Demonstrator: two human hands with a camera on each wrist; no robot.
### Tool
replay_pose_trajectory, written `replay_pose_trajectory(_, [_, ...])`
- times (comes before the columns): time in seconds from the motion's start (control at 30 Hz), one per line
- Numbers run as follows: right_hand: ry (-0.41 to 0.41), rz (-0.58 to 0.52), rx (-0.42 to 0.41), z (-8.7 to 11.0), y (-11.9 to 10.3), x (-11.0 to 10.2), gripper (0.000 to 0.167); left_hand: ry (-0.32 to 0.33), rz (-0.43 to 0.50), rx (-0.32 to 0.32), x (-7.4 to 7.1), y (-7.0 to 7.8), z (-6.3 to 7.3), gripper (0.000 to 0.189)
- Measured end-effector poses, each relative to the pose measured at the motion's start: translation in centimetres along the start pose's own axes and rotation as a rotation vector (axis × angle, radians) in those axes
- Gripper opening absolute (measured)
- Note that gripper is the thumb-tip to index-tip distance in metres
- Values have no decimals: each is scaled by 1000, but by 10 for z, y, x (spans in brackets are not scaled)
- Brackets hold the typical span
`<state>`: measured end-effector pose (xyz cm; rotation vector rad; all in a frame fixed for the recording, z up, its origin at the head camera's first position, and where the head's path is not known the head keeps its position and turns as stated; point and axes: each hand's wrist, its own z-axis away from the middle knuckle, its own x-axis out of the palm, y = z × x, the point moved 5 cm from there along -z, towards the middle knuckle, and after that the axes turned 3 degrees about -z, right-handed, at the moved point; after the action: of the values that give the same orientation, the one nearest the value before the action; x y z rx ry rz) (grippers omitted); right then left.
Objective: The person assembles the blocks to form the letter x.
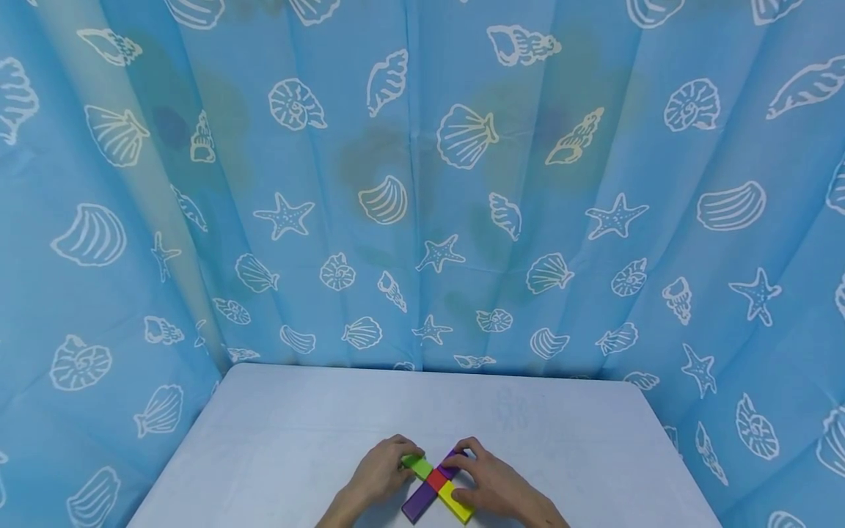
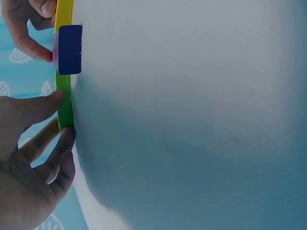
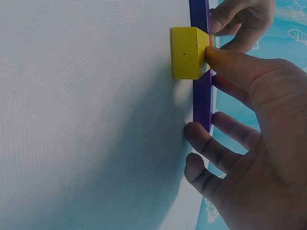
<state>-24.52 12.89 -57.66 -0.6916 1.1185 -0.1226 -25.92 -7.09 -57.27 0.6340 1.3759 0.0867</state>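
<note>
Five-part block cross on the white table: a red block [image 1: 436, 480] sits at the centre, with a green block [image 1: 419, 468], a yellow block [image 1: 457, 503], a near purple block [image 1: 419, 503] and a far purple block [image 1: 446, 472] meeting around it. My left hand [image 1: 383, 471] pinches the green block's outer part between thumb and fingers. Spread over the other side, my right hand [image 1: 494, 484] touches the yellow block [image 3: 184, 52] with its thumb, while its fingers rest at the far purple block [image 3: 202, 100]. Those fingers partly cover that block in the head view.
The white tabletop [image 1: 297, 425] extends around the blocks, with its back edge close to a blue curtain [image 1: 409, 220] printed with shells and starfish. More curtain hangs beside the table on both sides. Hand shadows fall across the cloth in both wrist views.
</note>
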Motion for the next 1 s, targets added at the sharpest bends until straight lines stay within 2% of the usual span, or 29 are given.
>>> replay_pose_trajectory(0.33, [-10,-1,-1,-1,-1,0,40,-13,-29,11,1,3,-4,32])
replay_pose_trajectory(1.0, [-17,-8,18,-2,0,1,41,-15,-2,28,3,5,-5,30])
